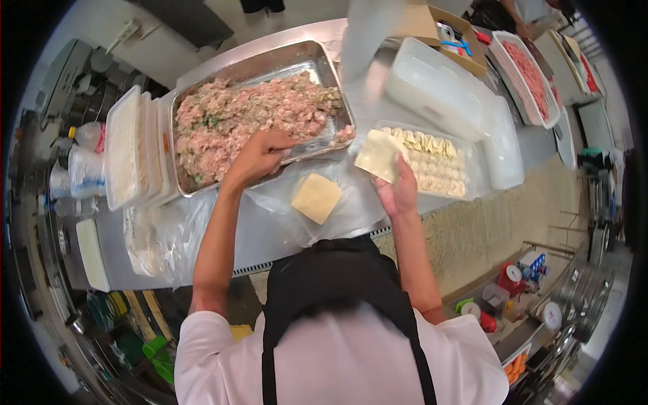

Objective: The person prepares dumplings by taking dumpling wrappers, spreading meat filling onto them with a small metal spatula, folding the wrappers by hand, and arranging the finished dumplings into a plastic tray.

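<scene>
My right hand (399,192) holds a square, pale yellow dough wrapper (378,155), thumb and fingers on its right side. My left hand (260,159) is closed over the near rim of a deep metal tray (181,181). Whatever its fingers hold, perhaps a flat metal tool, blends with the shiny tray wall. Minced meat with green bits (236,111) fills most of that tray. Between my hands, a stack of square wrappers (316,198) lies on plastic sheeting. Folded dumplings (432,162) sit in rows in a clear plastic container (469,158) to the right of my right hand.
Lidded plastic boxes (125,152) stand left of the tray, near a plastic bag (158,243). Clear containers (439,88) lie at the back right, by a cardboard box (462,57) and a white basket of meat (525,74). Another person's arm (514,15) shows behind.
</scene>
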The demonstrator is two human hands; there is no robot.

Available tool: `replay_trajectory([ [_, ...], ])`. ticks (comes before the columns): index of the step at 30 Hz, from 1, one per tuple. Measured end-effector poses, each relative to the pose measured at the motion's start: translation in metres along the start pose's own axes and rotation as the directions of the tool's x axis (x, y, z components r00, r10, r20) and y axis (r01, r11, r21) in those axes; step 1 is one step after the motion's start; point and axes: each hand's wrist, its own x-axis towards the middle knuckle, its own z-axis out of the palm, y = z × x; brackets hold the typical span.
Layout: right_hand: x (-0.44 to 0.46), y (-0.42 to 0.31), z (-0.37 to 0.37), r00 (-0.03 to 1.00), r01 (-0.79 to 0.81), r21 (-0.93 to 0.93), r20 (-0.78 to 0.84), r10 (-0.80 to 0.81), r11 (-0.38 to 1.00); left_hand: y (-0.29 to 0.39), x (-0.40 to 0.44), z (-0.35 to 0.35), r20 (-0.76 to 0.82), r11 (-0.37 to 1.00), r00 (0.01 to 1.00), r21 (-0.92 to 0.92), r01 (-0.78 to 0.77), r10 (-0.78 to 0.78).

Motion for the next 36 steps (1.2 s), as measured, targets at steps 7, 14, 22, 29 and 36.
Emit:
replay_trajectory([
  [7,0.014,0.029,0.048,0.977,-0.205,0.270,0.116,0.180,0.941,-0.013,-0.030,0.064,-0.283,0.888,0.883,0.383,-0.255,0.375],
  [14,0.020,0.038,0.047,0.990,-0.055,0.212,-0.118,0.082,0.976,0.043,-0.058,0.073,-0.413,0.951,0.862,0.215,-0.221,0.294],
  [22,0.031,0.023,0.006,0.979,0.080,0.149,-0.200,-0.049,0.986,0.033,-0.085,0.006,-0.322,0.867,0.934,0.497,0.026,0.156],
  [29,0.028,0.013,0.009,0.985,0.038,0.167,-0.170,-0.009,0.985,0.014,-0.085,-0.053,-0.304,0.520,0.952,0.810,0.271,-0.023],
  [36,0.024,0.028,0.004,0.997,0.027,0.108,-0.075,-0.019,0.994,-0.028,-0.065,-0.039,-0.232,0.653,0.970,0.723,0.224,-0.075],
])
